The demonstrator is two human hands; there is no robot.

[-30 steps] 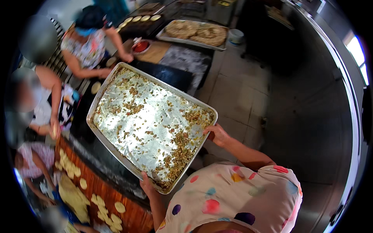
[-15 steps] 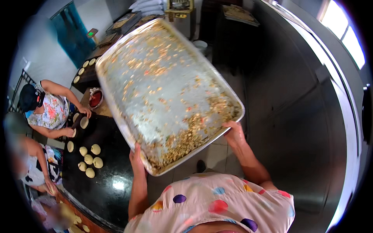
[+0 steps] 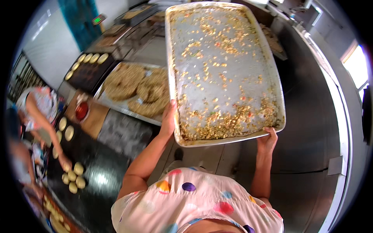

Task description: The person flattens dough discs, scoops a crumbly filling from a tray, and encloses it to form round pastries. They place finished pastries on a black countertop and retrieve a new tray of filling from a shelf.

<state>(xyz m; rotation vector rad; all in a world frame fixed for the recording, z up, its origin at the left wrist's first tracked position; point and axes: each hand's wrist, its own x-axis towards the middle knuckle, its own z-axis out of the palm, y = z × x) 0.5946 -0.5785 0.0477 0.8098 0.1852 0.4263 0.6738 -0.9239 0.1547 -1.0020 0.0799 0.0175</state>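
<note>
A large metal baking tray [image 3: 221, 83] is held up in front of me by both hands. Loose crumbs of chopped nuts and seeds [image 3: 233, 123] lie over its bottom, thickest along the near edge. My left hand [image 3: 168, 120] is closed on the tray's left rim near the near corner. At the near right corner my right hand [image 3: 267, 140] grips the rim, its thumb over the edge and the other fingers hidden beneath. The tray is tilted, its inside facing me.
Left of me stands a dark worktable [image 3: 105, 167] with several dough rounds [image 3: 74, 176], where other people work. Beyond it are a tray of brown filling [image 3: 128, 83], a red bowl [image 3: 82, 110] and a dark pan of dough discs [image 3: 91, 73]. A steel surface [image 3: 299, 163] runs along my right.
The tray has swung up and to the right, with both hands still on its rim. A large tray of filling has come into view behind it. A co-worker's hand now reaches the dough rounds.
</note>
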